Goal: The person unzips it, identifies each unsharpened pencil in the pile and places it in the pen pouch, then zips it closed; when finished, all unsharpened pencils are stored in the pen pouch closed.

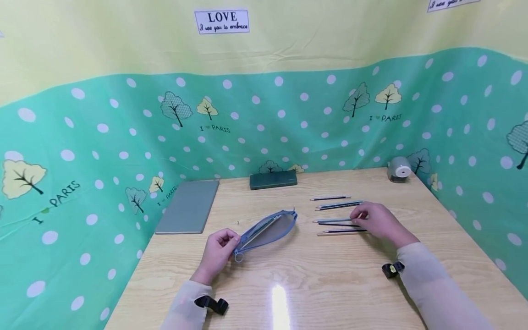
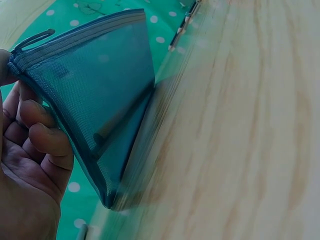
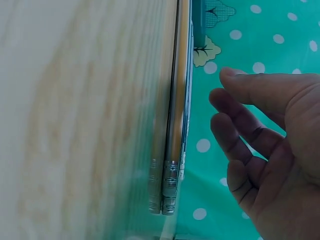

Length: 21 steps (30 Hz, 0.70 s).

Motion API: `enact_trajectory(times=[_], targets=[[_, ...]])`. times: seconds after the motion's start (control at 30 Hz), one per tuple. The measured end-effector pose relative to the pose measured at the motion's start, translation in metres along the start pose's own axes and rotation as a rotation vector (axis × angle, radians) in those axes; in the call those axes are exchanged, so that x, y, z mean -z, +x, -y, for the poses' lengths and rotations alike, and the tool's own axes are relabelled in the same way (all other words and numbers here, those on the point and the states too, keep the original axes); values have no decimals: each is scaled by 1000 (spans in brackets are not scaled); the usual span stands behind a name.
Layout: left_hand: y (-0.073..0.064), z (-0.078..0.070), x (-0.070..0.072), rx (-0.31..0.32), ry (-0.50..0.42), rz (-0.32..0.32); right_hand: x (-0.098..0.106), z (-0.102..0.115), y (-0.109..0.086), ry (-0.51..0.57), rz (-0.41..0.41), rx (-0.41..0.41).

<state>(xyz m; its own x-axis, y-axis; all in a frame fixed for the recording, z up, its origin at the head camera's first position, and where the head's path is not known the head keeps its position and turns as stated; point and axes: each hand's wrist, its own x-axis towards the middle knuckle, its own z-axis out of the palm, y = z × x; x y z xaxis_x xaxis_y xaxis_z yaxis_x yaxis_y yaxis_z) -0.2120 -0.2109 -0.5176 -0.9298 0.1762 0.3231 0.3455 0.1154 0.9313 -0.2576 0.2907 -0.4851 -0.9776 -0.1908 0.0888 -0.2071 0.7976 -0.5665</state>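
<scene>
At the centre of the table, my left hand (image 1: 218, 253) pinches one corner of a blue mesh zipper pouch (image 2: 112, 65) beside its zip pull. The pouch's mouth gapes in the head view, and a long, slim item (image 2: 120, 120) shows through the mesh. To the right, several pencils (image 1: 336, 221) lie roughly side by side on the wood. My right hand (image 1: 379, 223) hovers at their right ends, fingers loosely bent. In the right wrist view, a gap separates the thumb and fingers, with nothing between them, and the pencils (image 3: 178, 100) lie apart from the hand.
A flat grey folder or notebook (image 1: 187, 207) lies at the left edge. By the back curtain sits a dark green case (image 1: 273, 180), and a grey-and-white pencil sharpener (image 1: 398, 169) stands in the back right corner. Polka-dot curtain borders the table (image 1: 321, 284).
</scene>
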Motion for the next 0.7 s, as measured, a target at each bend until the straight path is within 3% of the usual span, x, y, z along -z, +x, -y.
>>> enact_trajectory(times=[0.7], targets=[[1, -1, 1, -12, -8, 8, 2, 3, 13, -108, 140, -29]])
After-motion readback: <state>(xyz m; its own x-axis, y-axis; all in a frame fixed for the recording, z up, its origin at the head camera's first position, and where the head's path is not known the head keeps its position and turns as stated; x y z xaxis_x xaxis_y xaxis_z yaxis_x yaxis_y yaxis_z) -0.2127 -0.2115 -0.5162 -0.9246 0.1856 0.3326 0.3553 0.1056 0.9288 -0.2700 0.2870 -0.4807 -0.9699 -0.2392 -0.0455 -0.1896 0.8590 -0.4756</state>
